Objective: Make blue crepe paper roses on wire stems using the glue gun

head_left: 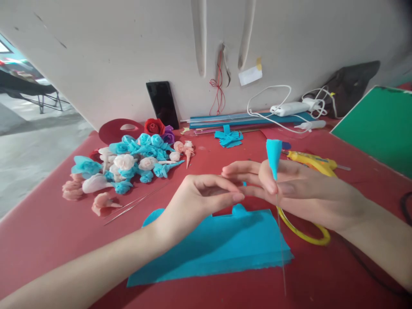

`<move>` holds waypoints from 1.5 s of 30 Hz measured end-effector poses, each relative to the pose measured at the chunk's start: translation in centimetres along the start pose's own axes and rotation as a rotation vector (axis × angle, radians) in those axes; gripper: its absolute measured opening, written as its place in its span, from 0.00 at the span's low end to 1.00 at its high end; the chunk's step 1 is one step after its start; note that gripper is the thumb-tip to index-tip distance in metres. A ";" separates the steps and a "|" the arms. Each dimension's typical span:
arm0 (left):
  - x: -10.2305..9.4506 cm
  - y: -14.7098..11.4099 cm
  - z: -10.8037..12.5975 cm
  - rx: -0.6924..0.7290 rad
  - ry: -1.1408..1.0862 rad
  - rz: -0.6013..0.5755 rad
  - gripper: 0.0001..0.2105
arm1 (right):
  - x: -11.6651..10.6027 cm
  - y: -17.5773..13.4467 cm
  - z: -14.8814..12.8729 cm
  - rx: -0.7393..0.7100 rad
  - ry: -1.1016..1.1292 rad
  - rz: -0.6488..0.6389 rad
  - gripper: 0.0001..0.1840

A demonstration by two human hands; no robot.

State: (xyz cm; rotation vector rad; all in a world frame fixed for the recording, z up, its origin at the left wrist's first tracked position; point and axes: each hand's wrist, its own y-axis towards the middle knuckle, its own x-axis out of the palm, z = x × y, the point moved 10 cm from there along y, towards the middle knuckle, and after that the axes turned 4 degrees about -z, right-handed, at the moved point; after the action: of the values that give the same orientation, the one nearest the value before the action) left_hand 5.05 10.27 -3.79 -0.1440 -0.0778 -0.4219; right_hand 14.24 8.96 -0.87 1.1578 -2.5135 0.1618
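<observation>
My right hand (309, 193) pinches a thin wire (281, 249) between thumb and finger, its other fingers stretched to the left. At the top of the wire sits a small blue paper cone (274, 154), and the wire's lower end hangs down over the table. My left hand (206, 199) meets the right fingertips, thumb and forefinger together; whatever lies between them is hidden. Beneath both hands is a stack of blue crepe paper (206, 251). A small blue scrap (238, 210) rests at its far edge.
Blue, white and pink paper flowers (124, 161) are heaped at the left, with loose wires (128, 210) beside them. Blue strips (228, 137) lie behind my hands. To the right are a yellow glue gun (310, 161), a yellow ring (309, 238) and a green board (380, 128). A phone (163, 104) leans at the back.
</observation>
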 end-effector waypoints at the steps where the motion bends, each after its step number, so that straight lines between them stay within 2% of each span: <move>1: 0.0 0.0 -0.2 -0.023 0.020 -0.006 0.02 | 0.2 0.0 0.1 0.007 -0.013 -0.014 0.06; 5: -0.2 0.0 -0.3 -0.042 0.022 -0.010 0.02 | 1.0 -0.4 0.1 0.045 -0.052 -0.061 0.03; 8: -0.4 0.2 0.3 -0.001 -0.017 -0.012 0.04 | 0.5 -0.6 -0.6 0.054 -0.110 -0.029 0.03; 12: -1.0 0.4 0.9 0.038 -0.034 0.015 0.05 | -2.2 -1.3 -2.4 0.006 -0.133 0.163 0.05; 15: -1.3 0.5 1.3 0.079 -0.039 0.028 0.05 | -3.6 -2.0 -2.6 0.056 -0.108 0.259 0.10; 20: -2.0 0.5 2.0 0.147 -0.042 0.069 0.05 | -3.6 -2.5 -1.8 0.216 -0.248 0.263 0.05; 23: -2.2 0.3 2.6 0.179 -0.049 0.082 0.03 | -3.1 -2.4 -1.1 0.290 -0.319 0.238 0.10; 27: -1.9 0.1 3.4 0.247 -0.080 0.051 0.05 | -2.7 -2.3 0.0 0.348 -0.288 0.202 0.14; 32: -2.1 -0.1 3.4 0.254 -0.084 0.070 0.05 | -2.8 -2.1 -0.4 0.282 -0.316 0.243 0.10; 37: -2.1 -0.2 3.1 0.234 -0.076 0.071 0.05 | -2.5 -1.8 -0.9 0.234 -0.347 0.262 0.13; 45: -3.1 0.3 2.9 0.149 0.116 0.194 0.06 | -4.0 -2.2 -4.7 -0.089 -0.226 0.364 0.06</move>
State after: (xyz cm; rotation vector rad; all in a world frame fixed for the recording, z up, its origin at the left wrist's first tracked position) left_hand 2.26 12.21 -1.30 0.0198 0.0196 -0.2289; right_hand 19.55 11.54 1.88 0.7091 -2.8811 0.0112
